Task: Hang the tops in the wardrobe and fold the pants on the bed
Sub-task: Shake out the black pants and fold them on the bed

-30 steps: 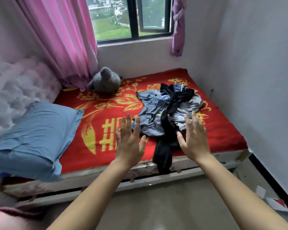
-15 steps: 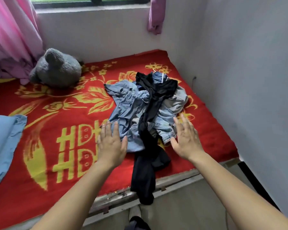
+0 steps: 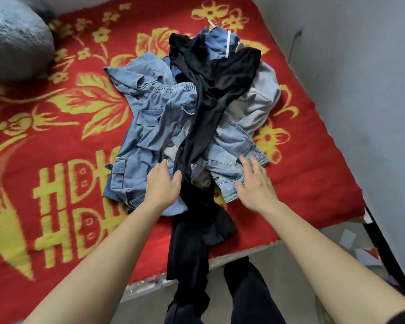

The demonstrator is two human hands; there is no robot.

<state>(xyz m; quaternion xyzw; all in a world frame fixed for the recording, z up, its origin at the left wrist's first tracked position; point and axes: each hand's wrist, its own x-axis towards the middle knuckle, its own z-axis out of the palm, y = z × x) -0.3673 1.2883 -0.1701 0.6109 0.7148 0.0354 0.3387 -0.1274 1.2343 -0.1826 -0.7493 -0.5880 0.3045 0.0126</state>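
Clothes pile (image 3: 150,136): black garment (image 3: 211,101) between left hand (image 3: 163,184) and right hand (image 3: 255,187), both straight-fingered, holding nothing.

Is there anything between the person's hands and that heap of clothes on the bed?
Nothing visible. The left hand and right hand are open at the near edge of the clothes pile. Within it, a long black garment drapes over the denim pieces, so it would likely come off first.
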